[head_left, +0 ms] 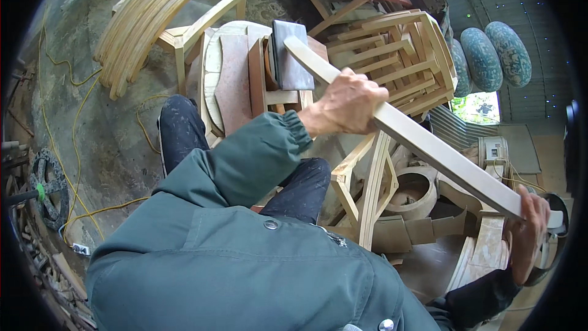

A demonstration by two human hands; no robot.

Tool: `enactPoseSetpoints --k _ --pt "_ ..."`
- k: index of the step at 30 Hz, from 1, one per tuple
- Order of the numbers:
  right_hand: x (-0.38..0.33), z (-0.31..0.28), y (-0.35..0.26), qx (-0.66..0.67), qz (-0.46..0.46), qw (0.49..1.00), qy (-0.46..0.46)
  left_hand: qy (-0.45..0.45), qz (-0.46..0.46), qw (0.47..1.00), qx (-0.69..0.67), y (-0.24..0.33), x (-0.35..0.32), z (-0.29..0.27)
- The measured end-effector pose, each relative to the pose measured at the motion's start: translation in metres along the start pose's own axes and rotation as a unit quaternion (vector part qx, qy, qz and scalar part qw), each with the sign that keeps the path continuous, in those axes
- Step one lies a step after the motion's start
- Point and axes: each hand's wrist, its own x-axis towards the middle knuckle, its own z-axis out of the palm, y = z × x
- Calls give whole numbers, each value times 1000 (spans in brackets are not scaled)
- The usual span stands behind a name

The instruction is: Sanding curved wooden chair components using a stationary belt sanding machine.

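Two hands share one long, pale wooden bar (450,156); the left hand (352,101) is closed around it above its middle, knuckles up; the right hand (530,233) lies with its fingers across the lower end, though how tightly it grips I cannot tell so near the dark rim of the view. The bar slants between them, its upper tip overlapping a grey flat pad (295,76); whether the two touch is unclear. Just left of the pad stands an upright brown board (257,76); farther out, toward the floor's far left corner, a bundle of curved strips (156,21) lies over a wooden frame (214,15); near the floor's left edge are a yellow cord (125,204) and a spoked wheel (57,193); to the right of the pad sits a slatted frame (404,72). The bar looks already cut to its gentle curve, its visible faces even; it is not joined to anything; how much surface work remains, if any, cannot be judged.
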Motion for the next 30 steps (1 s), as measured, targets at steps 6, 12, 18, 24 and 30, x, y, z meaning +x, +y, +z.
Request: enactPoseSetpoints --k 6,12,18,24,30 --pt "-16 -3 20 53 49 997 11 -131 -46 981 -134 28 10 -29" --pt "-47 47 -16 397 166 884 -181 72 29 997 -20 7 2 -10" --pt "-80 133 -101 624 279 669 -292 163 64 983 47 -59 5 28" --pt "-73 115 -69 669 353 565 -330 -88 25 995 41 -54 46 50" --pt "-66 112 -23 519 285 723 -357 -190 5 982 -19 -43 42 75"
